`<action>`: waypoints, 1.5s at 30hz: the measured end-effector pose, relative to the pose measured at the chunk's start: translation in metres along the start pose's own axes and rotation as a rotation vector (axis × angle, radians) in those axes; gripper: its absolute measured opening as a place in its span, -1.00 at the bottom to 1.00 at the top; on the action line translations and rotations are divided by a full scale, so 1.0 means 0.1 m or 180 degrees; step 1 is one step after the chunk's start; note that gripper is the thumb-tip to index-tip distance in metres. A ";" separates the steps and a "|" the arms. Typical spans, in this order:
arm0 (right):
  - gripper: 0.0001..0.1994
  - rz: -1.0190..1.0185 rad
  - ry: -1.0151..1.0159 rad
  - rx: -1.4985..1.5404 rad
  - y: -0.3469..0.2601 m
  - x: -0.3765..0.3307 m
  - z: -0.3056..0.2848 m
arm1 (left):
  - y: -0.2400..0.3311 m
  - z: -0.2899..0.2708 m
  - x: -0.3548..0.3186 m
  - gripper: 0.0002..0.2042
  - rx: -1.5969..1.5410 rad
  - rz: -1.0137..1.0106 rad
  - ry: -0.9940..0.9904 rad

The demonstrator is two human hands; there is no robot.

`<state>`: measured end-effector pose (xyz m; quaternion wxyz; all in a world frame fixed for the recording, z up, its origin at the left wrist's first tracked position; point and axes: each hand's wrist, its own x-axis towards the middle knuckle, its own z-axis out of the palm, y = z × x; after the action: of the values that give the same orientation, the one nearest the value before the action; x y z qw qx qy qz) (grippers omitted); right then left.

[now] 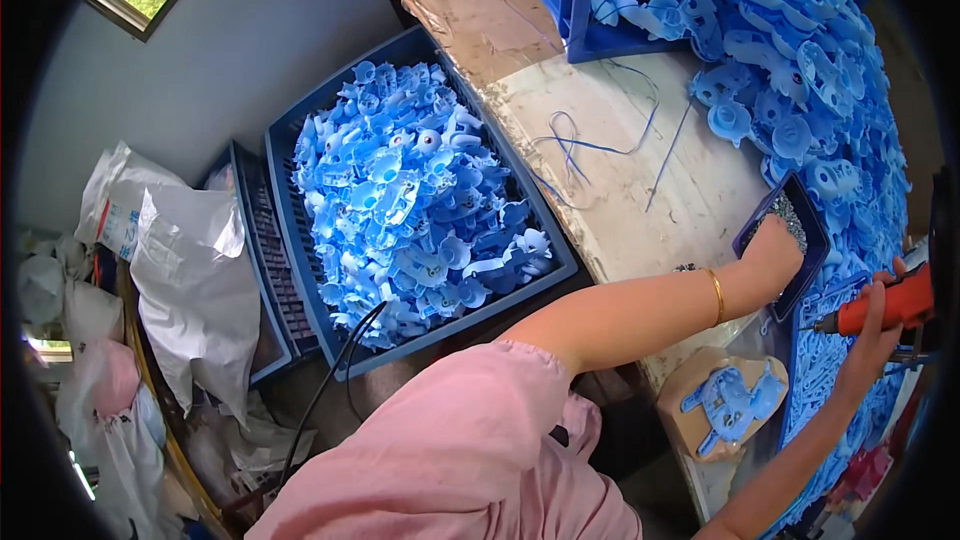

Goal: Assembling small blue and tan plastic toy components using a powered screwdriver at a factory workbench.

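My left hand [775, 250] reaches into a dark blue tray [815, 265] of small metal screws [790, 215]. Its fingers look curled, with their tips hidden among the screws. A gold bangle [718, 297] circles that wrist. At the far right, my right hand [875, 330] is wrapped round a red electric screwdriver [890, 308], whose dark tip points left. Nearer to me than the tray, a blue plastic shell part [735, 402] lies in a tan block-shaped holder [672, 405].
A blue crate [555, 250] heaped with light blue molded parts [400, 200] stands left of the worktable [610, 195]. Another large pile of blue parts [790, 50] spills from a crate [578, 0] at the back right. Blue straps [600, 148] lie on the tabletop. White sacks [195, 270] stand at left.
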<state>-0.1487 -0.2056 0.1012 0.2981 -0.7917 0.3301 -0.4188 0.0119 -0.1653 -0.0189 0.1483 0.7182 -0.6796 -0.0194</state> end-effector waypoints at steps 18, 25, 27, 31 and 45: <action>-0.56 0.0226 0.0053 0.1443 -0.52 -0.48 0.06 | 0.10 -0.29 -0.75 -0.88 -0.1640 0.1379 0.0810; -0.64 0.0309 0.0237 0.2029 -0.83 -0.70 0.38 | 0.09 -0.34 -1.16 -0.81 -0.1716 0.1548 0.0687; -0.65 0.0344 0.0193 0.2073 -0.85 -0.69 0.34 | 0.07 -0.39 -1.23 -0.83 -0.1763 0.1429 0.0809; -0.64 0.0525 0.0320 0.1684 -0.87 -0.74 0.28 | 0.15 -0.45 -1.22 -0.84 -0.1945 0.1480 0.0799; -0.66 0.0608 0.0035 0.1933 -0.79 -0.83 0.24 | 0.24 -0.42 -1.33 -0.79 -0.1607 0.1529 0.0641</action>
<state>-0.1423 -0.0887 0.1105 0.5570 -0.6296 0.2644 -0.4726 -0.0118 -0.0276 0.0043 0.3875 0.4770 -0.7848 -0.0803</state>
